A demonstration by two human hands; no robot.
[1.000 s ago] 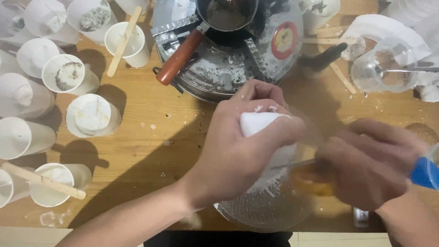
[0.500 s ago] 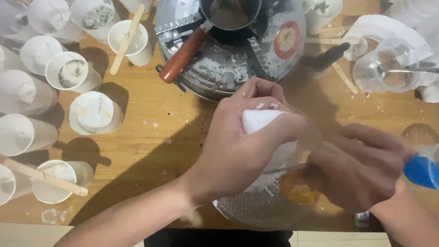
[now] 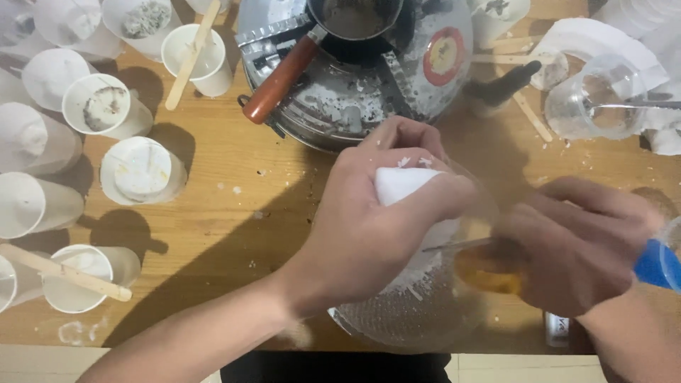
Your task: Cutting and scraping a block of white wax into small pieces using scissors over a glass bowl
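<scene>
Over glass bowl (image 3: 418, 319), left hand (image 3: 376, 227) still gripping white block (image 3: 401, 186), right hand (image 3: 567, 248) unmoved

Left hand (image 3: 376, 227) and right hand (image 3: 567, 248), both clenched

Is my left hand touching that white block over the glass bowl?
Touching. The head view shows the left hand wrapped around the white block, its fingers closed over the block's top edge above the clear glass bowl.
</scene>
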